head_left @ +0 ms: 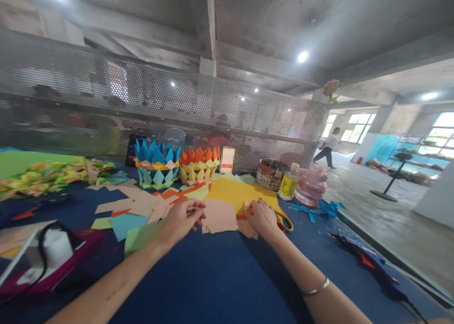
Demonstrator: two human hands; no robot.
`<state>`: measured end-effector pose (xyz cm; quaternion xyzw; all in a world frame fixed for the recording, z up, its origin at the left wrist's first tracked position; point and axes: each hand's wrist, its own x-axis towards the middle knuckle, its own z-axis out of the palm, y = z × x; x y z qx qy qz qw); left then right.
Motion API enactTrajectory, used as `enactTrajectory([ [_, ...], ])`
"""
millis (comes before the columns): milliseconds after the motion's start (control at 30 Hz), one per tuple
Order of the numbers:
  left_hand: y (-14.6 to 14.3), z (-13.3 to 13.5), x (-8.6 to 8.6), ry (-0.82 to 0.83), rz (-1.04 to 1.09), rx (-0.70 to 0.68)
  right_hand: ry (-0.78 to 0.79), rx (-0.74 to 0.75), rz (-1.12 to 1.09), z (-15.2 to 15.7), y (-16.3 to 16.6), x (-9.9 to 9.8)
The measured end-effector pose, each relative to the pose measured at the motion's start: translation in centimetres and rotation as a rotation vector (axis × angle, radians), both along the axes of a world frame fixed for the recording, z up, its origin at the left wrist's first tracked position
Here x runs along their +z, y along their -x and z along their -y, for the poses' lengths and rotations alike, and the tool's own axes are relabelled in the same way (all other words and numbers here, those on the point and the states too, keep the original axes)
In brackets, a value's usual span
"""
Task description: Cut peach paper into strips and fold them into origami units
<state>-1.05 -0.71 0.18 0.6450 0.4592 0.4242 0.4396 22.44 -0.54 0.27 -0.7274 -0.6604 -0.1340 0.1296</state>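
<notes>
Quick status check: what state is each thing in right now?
Left hand: half curled, nothing seen in it.
Right hand: fingers bent, at pink paper; grip unclear.
Pink stack: flat, between the hands.
Yellow sheet: flat, partly covered.
Blue-topped basket: upright.
Orange-topped basket: upright.
Bottle: upright, capped.
Scissors: partly hidden; open or shut unclear.
Glue gun: lying down.
Ceiling light: lit.

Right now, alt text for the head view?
Bare left hand and right hand flank pale pink paper on a dark blue table. Beyond them stand a blue-tipped paper basket and an orange-tipped one; yellow-handled scissors lie by the right hand.
</notes>
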Motion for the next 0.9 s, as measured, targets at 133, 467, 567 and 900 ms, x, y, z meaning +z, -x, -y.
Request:
enactTrajectory([
  [133, 0.0, 0.0, -0.2, 0.004, -0.003, -0.011, -0.031, 0.042, 0.015, -0.4, -0.5, 0.2],
  [467, -0.1, -0.2, -0.3, -0.003, -0.040, -0.013, -0.168, 0.133, -0.293, -1.7, -2.3, 1.1],
  [567, -0.1, -0.3, -0.4, 0.001, -0.043, -0.016, -0.216, 0.084, -0.318, -2.1, -2.7, 0.8],
  [900, 0.1, -0.5, -0.7, -0.018, -0.028, -0.021, -0.071, 0.436, -0.260, 0.9, 2.1, 0.4],
])
